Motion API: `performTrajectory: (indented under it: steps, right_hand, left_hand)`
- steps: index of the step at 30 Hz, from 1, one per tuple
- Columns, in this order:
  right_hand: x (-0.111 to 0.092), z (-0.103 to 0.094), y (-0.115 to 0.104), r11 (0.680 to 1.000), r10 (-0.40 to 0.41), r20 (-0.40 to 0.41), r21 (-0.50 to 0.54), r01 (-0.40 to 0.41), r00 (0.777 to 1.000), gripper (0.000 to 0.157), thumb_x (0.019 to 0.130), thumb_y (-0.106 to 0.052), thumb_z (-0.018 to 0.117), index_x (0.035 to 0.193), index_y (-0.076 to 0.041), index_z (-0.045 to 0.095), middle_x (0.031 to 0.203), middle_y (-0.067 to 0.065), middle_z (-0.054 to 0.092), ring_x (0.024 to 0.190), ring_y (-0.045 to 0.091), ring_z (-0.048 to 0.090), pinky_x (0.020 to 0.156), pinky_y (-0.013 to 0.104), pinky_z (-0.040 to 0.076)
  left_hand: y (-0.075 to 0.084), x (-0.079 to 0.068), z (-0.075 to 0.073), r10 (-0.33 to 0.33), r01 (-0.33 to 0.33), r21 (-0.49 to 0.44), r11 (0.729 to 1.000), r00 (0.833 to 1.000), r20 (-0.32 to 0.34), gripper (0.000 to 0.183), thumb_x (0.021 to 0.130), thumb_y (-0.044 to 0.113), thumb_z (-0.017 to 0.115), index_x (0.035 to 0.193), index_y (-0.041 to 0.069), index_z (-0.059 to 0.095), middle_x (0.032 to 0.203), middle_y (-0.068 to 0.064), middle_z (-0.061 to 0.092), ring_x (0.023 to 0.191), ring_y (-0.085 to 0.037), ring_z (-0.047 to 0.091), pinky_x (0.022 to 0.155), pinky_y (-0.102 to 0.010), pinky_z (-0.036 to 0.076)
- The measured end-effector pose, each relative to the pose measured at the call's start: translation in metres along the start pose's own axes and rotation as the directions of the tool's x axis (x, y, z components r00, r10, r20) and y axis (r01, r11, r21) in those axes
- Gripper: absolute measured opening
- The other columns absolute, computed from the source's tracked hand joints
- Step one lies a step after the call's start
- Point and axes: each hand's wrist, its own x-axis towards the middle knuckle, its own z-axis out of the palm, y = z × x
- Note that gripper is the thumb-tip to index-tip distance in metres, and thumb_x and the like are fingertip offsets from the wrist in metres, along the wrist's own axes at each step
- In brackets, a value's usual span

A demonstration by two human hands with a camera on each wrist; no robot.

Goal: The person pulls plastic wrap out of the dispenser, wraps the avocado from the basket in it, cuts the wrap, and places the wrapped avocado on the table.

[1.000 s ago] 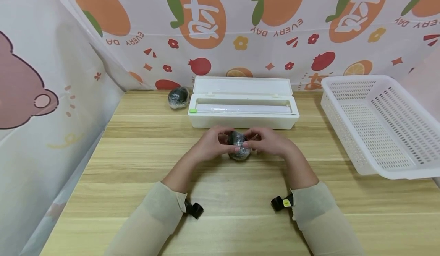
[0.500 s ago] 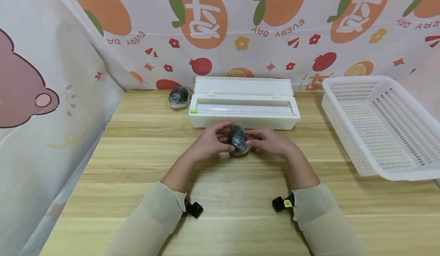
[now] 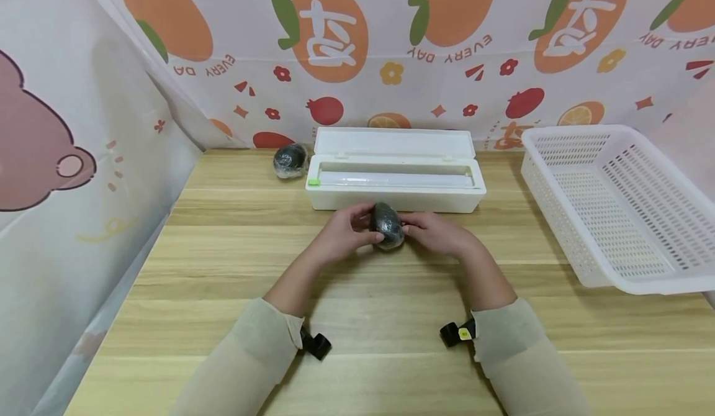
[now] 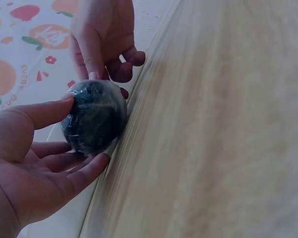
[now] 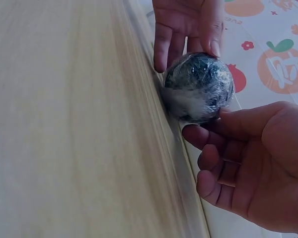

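Note:
A dark, egg-shaped avocado in clear cling film is held between both hands, just in front of the cling film box. My left hand grips its left side, thumb on the near face and fingers behind and under it. On the other side, my right hand pinches its edge with thumb and forefinger; in the right wrist view the remaining fingers curl below. Wrinkled, whitish film shows on the avocado. The box's lid stands up, baring the roll inside.
Another wrapped avocado lies at the back, left of the box. A white perforated basket stands on the right side of the wooden table. Behind the table hangs a fruit-print cloth.
The avocado has been turned in the hands, its smoother dark face now toward the camera. My right thumb and fingers have shifted to its right edge; my left hand still holds it.

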Motion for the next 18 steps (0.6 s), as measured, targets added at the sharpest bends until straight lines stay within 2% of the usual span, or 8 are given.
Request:
performTrajectory:
  steps: [5,10,15,18]
  right_hand:
    - [0.0016,0.0036,0.0004,1.0,0.009,-0.011,0.002,-0.009,1.0,0.04,0.103,-0.024,0.051,0.142,-0.017,0.054,0.139,0.009,0.058,0.128,0.026,0.053,0.108,0.048,0.041]
    - [0.0022,0.0065,0.0012,1.0,0.026,-0.034,-0.008,-0.026,0.999,0.038,0.101,-0.023,0.054,0.138,-0.017,0.059,0.132,0.007,0.063,0.117,0.022,0.059,0.102,0.045,0.046]
    - [0.0027,0.0083,0.0008,0.999,0.036,-0.061,-0.034,-0.038,0.997,0.035,0.099,-0.022,0.057,0.133,-0.016,0.063,0.122,0.006,0.068,0.099,0.019,0.06,0.093,0.042,0.049]
    - [0.0033,0.0092,-0.0008,0.998,0.026,-0.069,-0.054,-0.03,0.997,0.033,0.098,-0.022,0.058,0.129,-0.016,0.066,0.117,0.005,0.069,0.096,0.018,0.06,0.091,0.042,0.05]
  left_hand:
    - [-0.0001,-0.0008,0.0028,0.017,-0.017,-0.01,1.0,0.999,-0.047,0.067,0.082,0.015,0.081,0.141,0.008,0.05,0.137,-0.013,0.058,0.122,-0.029,0.057,0.104,-0.045,0.045]
    - [-0.0005,-0.0019,0.0058,0.012,-0.014,-0.027,1.0,0.996,-0.089,0.061,0.081,0.018,0.082,0.135,0.011,0.056,0.128,-0.011,0.062,0.118,-0.028,0.059,0.099,-0.044,0.048]
    - [-0.0014,-0.0015,0.0066,0.053,-0.054,-0.01,0.998,0.996,-0.078,0.056,0.086,0.02,0.077,0.138,0.013,0.055,0.134,-0.01,0.059,0.117,-0.029,0.059,0.098,-0.045,0.049]
    - [-0.002,-0.0007,0.0064,0.062,-0.062,0.003,0.998,0.996,-0.065,0.056,0.088,0.022,0.075,0.14,0.014,0.054,0.138,-0.01,0.057,0.117,-0.03,0.06,0.097,-0.044,0.05]
